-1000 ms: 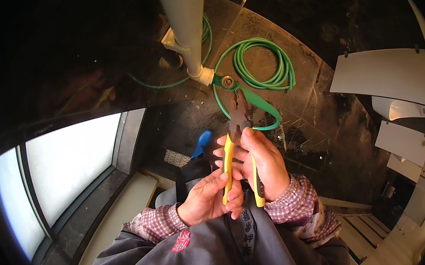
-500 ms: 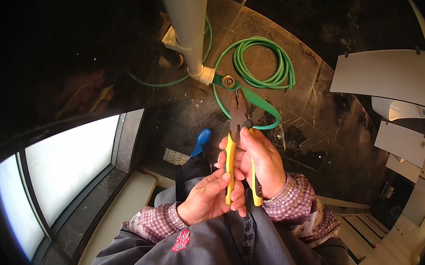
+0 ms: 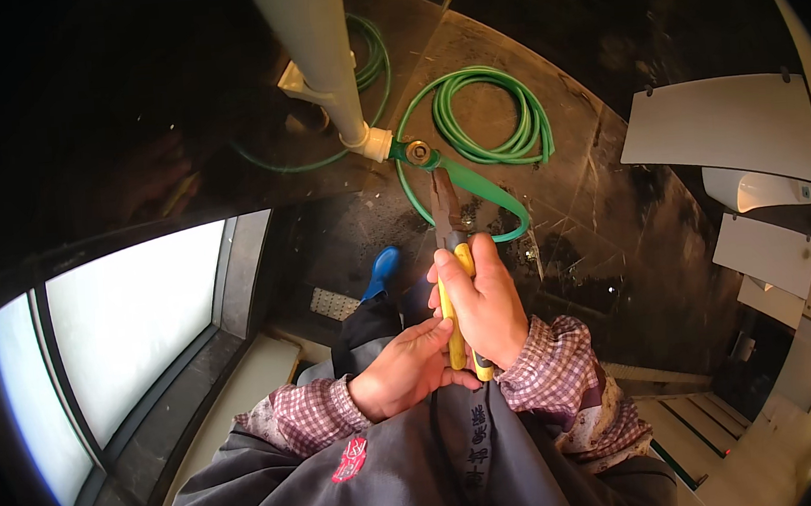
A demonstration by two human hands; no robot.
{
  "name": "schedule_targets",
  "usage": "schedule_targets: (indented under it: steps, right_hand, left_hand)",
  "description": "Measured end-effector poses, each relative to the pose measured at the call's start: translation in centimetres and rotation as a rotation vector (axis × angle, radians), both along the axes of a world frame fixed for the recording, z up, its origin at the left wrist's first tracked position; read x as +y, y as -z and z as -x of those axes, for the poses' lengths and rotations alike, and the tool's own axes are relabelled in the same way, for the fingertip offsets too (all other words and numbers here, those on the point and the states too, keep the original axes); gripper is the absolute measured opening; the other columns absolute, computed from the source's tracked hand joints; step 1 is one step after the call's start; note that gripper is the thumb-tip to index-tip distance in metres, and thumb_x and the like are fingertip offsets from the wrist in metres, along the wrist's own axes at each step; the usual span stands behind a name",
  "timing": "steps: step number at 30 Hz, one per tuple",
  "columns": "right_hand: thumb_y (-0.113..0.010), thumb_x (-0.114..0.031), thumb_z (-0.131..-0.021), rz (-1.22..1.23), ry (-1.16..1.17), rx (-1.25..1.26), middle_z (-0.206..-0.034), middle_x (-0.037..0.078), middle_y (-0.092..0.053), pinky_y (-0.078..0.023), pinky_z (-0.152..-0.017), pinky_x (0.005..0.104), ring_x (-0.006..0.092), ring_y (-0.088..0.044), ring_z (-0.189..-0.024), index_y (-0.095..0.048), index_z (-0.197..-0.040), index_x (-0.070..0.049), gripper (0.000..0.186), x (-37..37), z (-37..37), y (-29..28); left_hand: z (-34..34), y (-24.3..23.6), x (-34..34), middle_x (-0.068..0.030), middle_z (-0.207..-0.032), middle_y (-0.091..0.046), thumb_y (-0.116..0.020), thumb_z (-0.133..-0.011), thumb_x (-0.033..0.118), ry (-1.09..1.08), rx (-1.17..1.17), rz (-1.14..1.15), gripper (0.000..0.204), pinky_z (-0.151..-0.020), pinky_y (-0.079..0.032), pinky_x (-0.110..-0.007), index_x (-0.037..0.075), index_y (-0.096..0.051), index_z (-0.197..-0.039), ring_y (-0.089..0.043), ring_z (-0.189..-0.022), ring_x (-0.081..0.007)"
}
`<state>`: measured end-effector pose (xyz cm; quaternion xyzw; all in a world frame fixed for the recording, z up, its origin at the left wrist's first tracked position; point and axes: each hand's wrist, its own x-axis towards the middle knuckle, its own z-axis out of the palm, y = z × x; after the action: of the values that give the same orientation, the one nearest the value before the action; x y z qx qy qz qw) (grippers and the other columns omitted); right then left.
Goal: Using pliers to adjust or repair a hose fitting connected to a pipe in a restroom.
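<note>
Both hands are gripping the yellow-handled pliers (image 3: 451, 278): right hand (image 3: 484, 304) clenching the handles, left hand (image 3: 404, 371) steadying their ends. Closed tips are pointing toward the green hose (image 3: 491, 134); next move likely calls for spreading the handles.

Pliers (image 3: 449, 250) handles mostly hidden inside hands (image 3: 449, 335)

Below me: green hose (image 3: 495, 120) coiled on the dark floor (image 3: 601, 230), one end running to a brass tap (image 3: 417, 151) at the foot of a pale pipe (image 3: 316, 52). My blue shoe (image 3: 383, 270) sits nr a small metal drain grate (image 3: 334, 303). Bright window (image 3: 120, 339) to my left. White urinal (image 3: 758, 189) btwn pale divider panels (image 3: 726, 127) on the right.
</note>
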<state>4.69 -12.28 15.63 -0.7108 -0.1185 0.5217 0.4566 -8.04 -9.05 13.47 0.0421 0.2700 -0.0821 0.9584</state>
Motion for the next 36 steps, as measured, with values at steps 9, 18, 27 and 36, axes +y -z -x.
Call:
schedule_targets:
  steps: [9,18,27,36]
  right_hand:
    - [-0.048,-0.024,-0.087,0.205,-0.196,-0.411,-0.075,0.029,-0.054,-0.043,-0.061,0.0481,0.0462,-0.053,-0.072,-0.034,-0.089,0.002,0.030,0.6,0.6,-0.7]
    - [-0.051,-0.023,-0.086,0.186,-0.242,-0.701,-0.071,0.029,-0.054,-0.043,-0.057,0.0478,0.0454,-0.054,-0.068,-0.034,-0.091,0.004,0.032,0.6,1.2,-0.8]
    - [-0.050,-0.024,-0.085,0.280,-0.292,-0.626,-0.078,0.030,-0.055,-0.046,-0.062,0.0474,0.0446,-0.056,-0.074,-0.035,-0.087,0.004,0.031,1.0,0.9,-1.8]
    - [-0.065,-0.014,-0.075,0.053,0.312,0.270,-0.072,0.004,-0.050,-0.043,-0.054,0.0253,0.0110,-0.050,-0.061,-0.044,-0.093,-0.004,0.029,0.2,1.0,-0.8]
  left_hand:
    - [-0.1,0.6,-0.2,-0.0106,-0.110,-0.053,-0.036,-0.093,0.022,0.026,-0.025,0.042,0.033,-0.080,-0.046,-0.035,0.001,-0.042,-0.117,-0.054,-0.095,-0.0213]
    - [-0.9,-1.9,0.1,-0.0086,-0.116,-0.049,-0.059,-0.072,0.003,0.104,-0.154,-0.107,0.063,-0.092,-0.038,-0.030,0.000,-0.028,-0.127,-0.048,-0.106,-0.0173]
    - [-1.1,-1.5,-0.8,-0.0085,-0.109,-0.053,-0.057,-0.071,-0.002,0.050,-0.071,-0.261,0.059,-0.087,-0.042,-0.031,-0.001,-0.032,-0.124,-0.052,-0.100,-0.0173]
    - [-0.5,-1.2,-0.2,-0.0048,-0.094,-0.055,-0.056,-0.069,0.000,0.179,-0.068,-0.341,0.051,-0.075,-0.044,-0.025,0.000,-0.036,-0.115,-0.053,-0.086,-0.0122]
